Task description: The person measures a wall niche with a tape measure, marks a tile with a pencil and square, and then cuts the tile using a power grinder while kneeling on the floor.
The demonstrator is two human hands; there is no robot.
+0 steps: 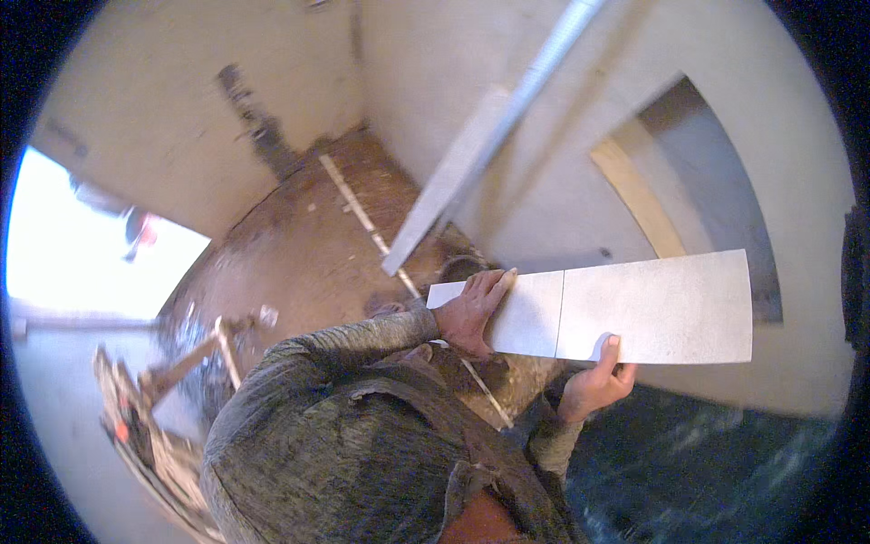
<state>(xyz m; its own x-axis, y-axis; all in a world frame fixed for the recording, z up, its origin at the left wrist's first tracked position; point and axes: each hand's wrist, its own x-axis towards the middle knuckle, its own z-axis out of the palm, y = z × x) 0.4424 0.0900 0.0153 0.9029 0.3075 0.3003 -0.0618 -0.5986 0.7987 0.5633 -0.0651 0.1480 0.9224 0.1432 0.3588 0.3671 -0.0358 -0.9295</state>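
Note:
A long white panel [652,308] lies level in front of me, stretching to the right, with a thin dark line running across it. My left hand [467,313] is closed on its left part, the fingers reaching over the far edge. At the near edge, right of the line, my right hand [598,385] pinches the panel. Its thumb rests on the upper face and its other fingers are partly hidden at or below the edge.
Beyond the panel, a metal bar [544,63] and a pale board [449,181] slant near the wall. A wooden strip [639,195] edges a grey wall recess [716,172]. A thin stick [353,199] lies on the brown floor [272,240]. Wooden pieces [136,399] stand left; dark green sheeting [689,462] lies right.

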